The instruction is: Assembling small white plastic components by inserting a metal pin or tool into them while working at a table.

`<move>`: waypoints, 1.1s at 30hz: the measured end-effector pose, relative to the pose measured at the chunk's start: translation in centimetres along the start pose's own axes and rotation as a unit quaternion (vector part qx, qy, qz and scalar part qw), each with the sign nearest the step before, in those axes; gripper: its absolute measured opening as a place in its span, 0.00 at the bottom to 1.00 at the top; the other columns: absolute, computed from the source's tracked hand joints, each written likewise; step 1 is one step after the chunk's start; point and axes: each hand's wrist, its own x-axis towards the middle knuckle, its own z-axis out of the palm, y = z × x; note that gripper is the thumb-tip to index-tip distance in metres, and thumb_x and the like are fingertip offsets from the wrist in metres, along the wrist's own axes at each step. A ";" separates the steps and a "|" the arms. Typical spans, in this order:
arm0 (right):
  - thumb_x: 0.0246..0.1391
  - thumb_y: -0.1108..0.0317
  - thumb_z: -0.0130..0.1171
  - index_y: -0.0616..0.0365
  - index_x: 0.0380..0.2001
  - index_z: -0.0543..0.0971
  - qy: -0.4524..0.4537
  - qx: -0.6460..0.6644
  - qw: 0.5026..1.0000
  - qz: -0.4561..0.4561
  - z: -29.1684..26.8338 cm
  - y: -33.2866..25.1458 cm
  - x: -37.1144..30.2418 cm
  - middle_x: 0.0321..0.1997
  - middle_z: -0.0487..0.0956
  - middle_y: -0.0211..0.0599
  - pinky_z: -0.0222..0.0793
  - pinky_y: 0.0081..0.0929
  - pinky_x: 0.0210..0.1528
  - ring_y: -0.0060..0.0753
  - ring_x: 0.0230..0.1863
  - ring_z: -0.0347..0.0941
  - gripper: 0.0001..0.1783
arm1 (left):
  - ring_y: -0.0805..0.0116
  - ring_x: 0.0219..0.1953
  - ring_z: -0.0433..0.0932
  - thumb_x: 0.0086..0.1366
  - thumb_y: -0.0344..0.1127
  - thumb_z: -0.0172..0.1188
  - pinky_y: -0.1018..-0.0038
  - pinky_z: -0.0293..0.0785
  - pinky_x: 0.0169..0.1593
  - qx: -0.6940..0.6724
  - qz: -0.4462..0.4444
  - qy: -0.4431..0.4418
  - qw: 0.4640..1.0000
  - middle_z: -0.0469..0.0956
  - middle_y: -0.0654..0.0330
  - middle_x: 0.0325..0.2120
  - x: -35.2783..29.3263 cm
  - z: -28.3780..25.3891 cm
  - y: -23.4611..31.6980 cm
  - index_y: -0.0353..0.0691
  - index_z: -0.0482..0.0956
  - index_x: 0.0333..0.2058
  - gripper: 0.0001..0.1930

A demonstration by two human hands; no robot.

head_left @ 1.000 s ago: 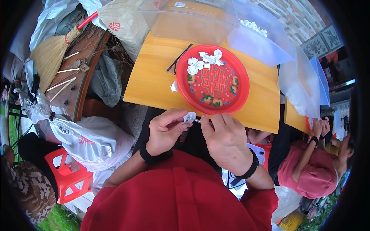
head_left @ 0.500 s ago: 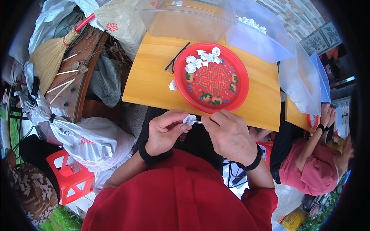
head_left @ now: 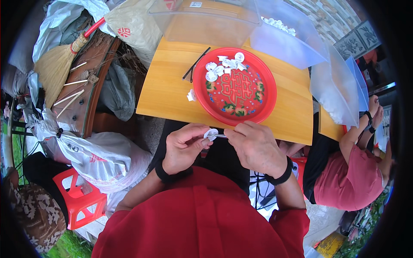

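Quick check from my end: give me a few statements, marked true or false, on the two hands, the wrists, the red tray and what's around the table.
1. The left hand holds a small round white piece. True.
2. The right hand holds nothing. False: it grips a thin silvery tool, its tip at the round white piece.
3. Loose white parts lie in the red tray. True.
4. The red tray is upside down. False: it sits face up on the wooden table.
5. Both wrists are bare. False: each wears a black band.
6. A straw broom lies left of the wooden table. True.
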 end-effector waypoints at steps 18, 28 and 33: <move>0.34 0.76 0.54 0.66 0.40 0.73 0.009 -0.064 0.995 0.082 -1.1 -3.1 -0.5 0.20 0.68 0.37 0.66 0.31 0.23 0.36 0.22 0.70 0.22 | 0.69 0.38 0.77 0.59 0.21 0.54 0.75 0.76 0.42 -0.063 -0.002 0.043 0.997 0.76 0.51 0.38 0.4 0.3 -0.2 0.28 0.69 0.46 0.15; 0.41 0.76 0.53 0.65 0.42 0.72 -0.025 0.015 0.991 0.127 -0.2 -3.7 -0.2 0.17 0.70 0.41 0.66 0.35 0.21 0.42 0.18 0.71 0.20 | 0.71 0.40 0.76 0.60 0.19 0.51 0.76 0.74 0.45 -0.074 -0.003 0.039 0.997 0.75 0.55 0.39 0.4 0.4 0.1 0.29 0.70 0.46 0.14; 0.40 0.75 0.52 0.64 0.42 0.72 -0.040 0.015 0.992 0.121 -0.2 -3.6 0.0 0.18 0.70 0.42 0.67 0.37 0.22 0.43 0.19 0.71 0.20 | 0.71 0.39 0.76 0.60 0.19 0.51 0.77 0.75 0.43 -0.058 0.005 0.033 0.998 0.75 0.55 0.39 0.3 0.3 -0.1 0.30 0.70 0.46 0.14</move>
